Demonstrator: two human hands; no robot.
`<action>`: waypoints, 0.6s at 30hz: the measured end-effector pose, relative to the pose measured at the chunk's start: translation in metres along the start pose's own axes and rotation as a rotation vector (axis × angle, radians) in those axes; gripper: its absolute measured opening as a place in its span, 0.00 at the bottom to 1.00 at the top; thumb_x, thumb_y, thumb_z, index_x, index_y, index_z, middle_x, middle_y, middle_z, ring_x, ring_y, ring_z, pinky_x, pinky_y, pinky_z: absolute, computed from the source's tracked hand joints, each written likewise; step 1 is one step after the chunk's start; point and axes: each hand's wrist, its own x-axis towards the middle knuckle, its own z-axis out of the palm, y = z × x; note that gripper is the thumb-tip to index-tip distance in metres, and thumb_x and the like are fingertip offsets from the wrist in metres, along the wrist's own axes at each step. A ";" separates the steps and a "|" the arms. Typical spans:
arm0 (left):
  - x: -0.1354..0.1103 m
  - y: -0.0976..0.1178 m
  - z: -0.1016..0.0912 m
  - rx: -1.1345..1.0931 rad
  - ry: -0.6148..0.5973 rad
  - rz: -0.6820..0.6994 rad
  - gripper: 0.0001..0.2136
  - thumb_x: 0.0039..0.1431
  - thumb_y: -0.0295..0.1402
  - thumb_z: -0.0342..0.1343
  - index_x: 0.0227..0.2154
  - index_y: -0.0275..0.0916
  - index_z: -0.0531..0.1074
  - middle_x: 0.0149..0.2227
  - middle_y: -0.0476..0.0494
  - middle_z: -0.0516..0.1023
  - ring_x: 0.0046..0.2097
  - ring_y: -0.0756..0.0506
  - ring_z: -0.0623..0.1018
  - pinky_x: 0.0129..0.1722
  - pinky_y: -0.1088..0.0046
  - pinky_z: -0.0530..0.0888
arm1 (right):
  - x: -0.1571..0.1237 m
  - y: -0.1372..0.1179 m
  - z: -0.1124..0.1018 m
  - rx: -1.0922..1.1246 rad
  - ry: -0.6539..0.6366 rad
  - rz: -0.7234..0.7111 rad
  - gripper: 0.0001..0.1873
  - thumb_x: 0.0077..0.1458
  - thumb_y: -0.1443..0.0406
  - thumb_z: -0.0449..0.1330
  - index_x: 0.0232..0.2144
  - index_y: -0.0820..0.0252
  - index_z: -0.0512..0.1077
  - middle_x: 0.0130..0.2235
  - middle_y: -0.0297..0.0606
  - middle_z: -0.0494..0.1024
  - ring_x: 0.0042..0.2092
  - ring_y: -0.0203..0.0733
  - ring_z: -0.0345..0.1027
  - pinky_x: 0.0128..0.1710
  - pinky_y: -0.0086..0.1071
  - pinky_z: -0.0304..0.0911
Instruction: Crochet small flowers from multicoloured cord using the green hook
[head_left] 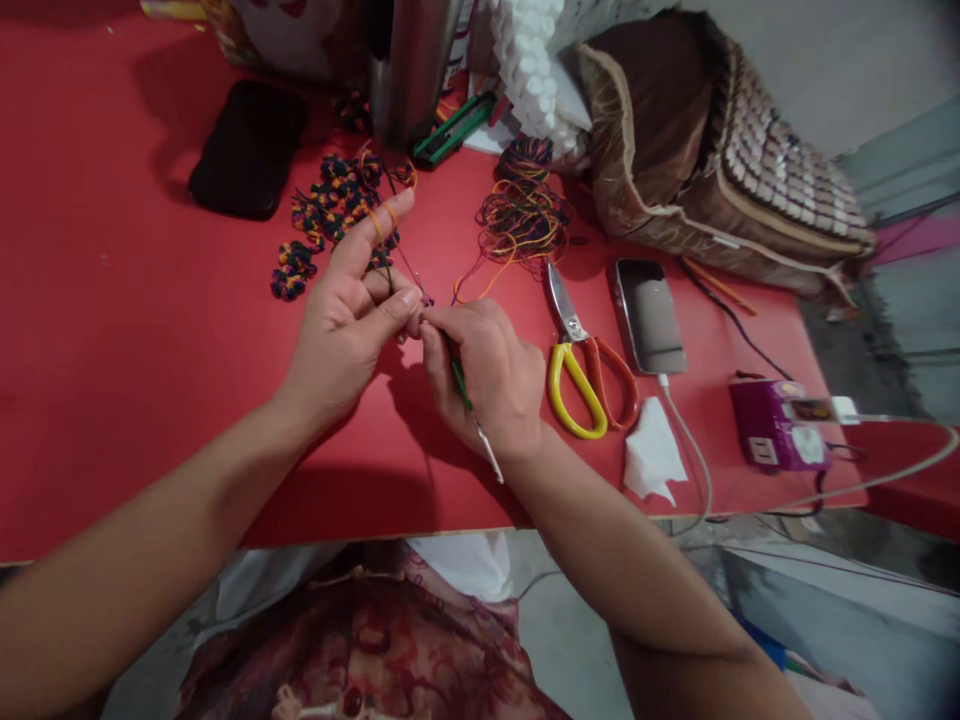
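My right hand (487, 375) is closed round a crochet hook (480, 430) with a green grip; its silver back end sticks out below the palm. Orange and dark yarn (385, 222) loops over the raised index finger of my left hand (345, 305). The left thumb and other fingers pinch by the hook's working end, where a small dark bit of yarn work (427, 300) shows. Most of that piece is hidden by the fingertips. Beyond my left hand lies a pile of crocheted multicolour pieces (330, 205). A loose tangle of multicolour yarn (523, 210) rests past my right hand.
On the red table (112, 350) are scissors (581, 350), a plugged-in phone (649, 315), white tissue (654, 452), and a purple box (780, 425) with cables. Farther back are a black case (247, 150), a green cutter (454, 130), a metal cylinder (409, 80) and a brown bag (675, 130).
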 end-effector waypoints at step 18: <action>0.007 0.018 -0.006 -0.036 -0.041 -0.190 0.21 0.54 0.30 0.73 0.51 0.43 0.81 0.21 0.56 0.71 0.24 0.51 0.67 0.27 0.71 0.63 | 0.019 0.013 -0.023 0.920 0.054 0.419 0.12 0.66 0.57 0.69 0.32 0.56 0.80 0.21 0.27 0.66 0.22 0.33 0.54 0.22 0.31 0.52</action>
